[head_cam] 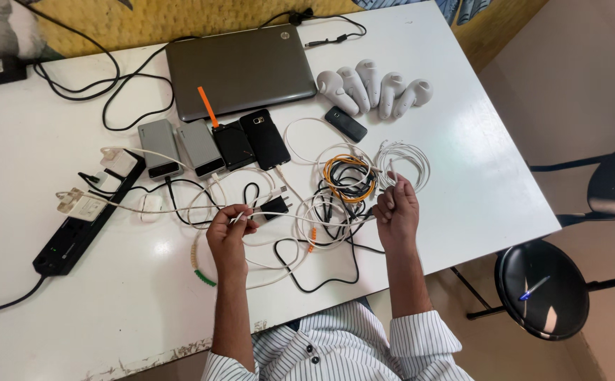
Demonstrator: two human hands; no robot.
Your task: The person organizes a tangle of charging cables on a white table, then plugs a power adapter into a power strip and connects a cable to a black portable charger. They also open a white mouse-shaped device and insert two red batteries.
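Striped shirt sleeves sit closest, rolled back above both forearms, and beyond them the two hands work over a white bench [462, 183]. Left hand [228, 233] has its grip pinched narrow on a thin white cable [290, 218], which runs taut across to the right hand [395, 208]; that grip is curled shut around the cable's far end, raised just off the surface. Between the two grips, under the stretched cable, lies a tangle of black and white leads with a small black plug adapter [273, 207] just beyond the left grip.

I would judge the cable light, limp and fairly slick, likely to snag in the loops below it; holding it near the ends, as now, looks the surest way to keep it under control.

Just beyond the right grip lie one orange-and-black coil [350, 178] and one white coil [407, 159]. Farther out from both grips: one closed grey laptop [240, 70], five white handheld controllers [374, 88] in a row, two grey power banks [180, 148], two black phones [251, 141] side by side, and one small dark handset [345, 123]. Well to the left of the left grip sits one black power strip [74, 233] carrying white chargers. Off the bench, to the right of the right grip, stands a black stool [541, 289] with a blue pen on its seat.
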